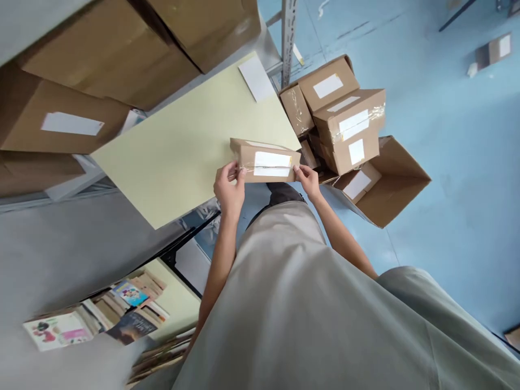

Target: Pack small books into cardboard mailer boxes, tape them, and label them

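A small cardboard box (247,172) with a white label (272,160) on its side is held between both hands at the near edge of a pale yellow table (182,135). My left hand (229,187) grips its left end, thumb on the front face. At the right end, the fingers of my right hand (307,180) pinch the lower corner. Clear tape shines on the box's left side, and another white strip shows on its top. A flat white sheet (257,77) lies at the table's far right corner.
Taped, labelled cardboard boxes (349,130) are piled right of the table, beside an open carton (392,181). Large cartons (109,49) fill the upper left. Books (130,303) lie on a surface at lower left. A metal post (288,40) rises behind the table.
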Motion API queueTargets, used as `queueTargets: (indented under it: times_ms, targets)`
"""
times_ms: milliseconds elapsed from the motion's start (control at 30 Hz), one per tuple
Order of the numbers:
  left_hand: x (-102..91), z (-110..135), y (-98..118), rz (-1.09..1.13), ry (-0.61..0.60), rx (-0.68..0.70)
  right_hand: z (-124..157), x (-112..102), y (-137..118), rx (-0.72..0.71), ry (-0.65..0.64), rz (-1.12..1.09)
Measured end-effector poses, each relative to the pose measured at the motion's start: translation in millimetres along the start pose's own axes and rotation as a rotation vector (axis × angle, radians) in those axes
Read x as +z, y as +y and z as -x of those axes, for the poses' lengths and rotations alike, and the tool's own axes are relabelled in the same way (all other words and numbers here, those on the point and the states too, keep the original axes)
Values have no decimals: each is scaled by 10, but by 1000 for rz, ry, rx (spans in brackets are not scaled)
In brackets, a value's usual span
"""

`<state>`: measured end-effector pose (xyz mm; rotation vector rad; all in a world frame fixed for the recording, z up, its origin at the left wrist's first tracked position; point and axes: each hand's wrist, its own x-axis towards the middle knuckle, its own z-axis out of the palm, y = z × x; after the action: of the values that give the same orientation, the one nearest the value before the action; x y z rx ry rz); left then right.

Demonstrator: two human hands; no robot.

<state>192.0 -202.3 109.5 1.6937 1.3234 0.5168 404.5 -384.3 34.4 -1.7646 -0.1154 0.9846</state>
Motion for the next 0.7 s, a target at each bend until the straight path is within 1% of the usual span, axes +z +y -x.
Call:
queueTargets:
  times_ms: [67, 200, 267, 333, 400, 500, 600, 700]
  targets:
    - [282, 200, 108, -35, -104, 61, 247, -331, 202, 54, 88, -53]
    - [949, 591, 250, -71, -347, 147, 755, -1032, 583, 125, 280, -88]
    - [1262, 748, 301, -72, -438, 193, 942, -1333, 729, 121, 337, -105]
    - [1538, 847, 347, -80, -499, 240, 1033, -1565, 836, 118, 367, -128]
    - [1789, 873, 382, -86, -536, 276, 1007, -1725, 910, 138, 383, -158]
    - [2159, 794, 398, -115, -584, 284, 772, -1853, 971, 249, 400, -163]
    - [2510, 630, 364, -195, -650, 264, 426, -1891, 987, 413, 407, -90]
    - [2790, 425, 300, -239, -691, 243, 111, -1879, 980, 504, 382, -42]
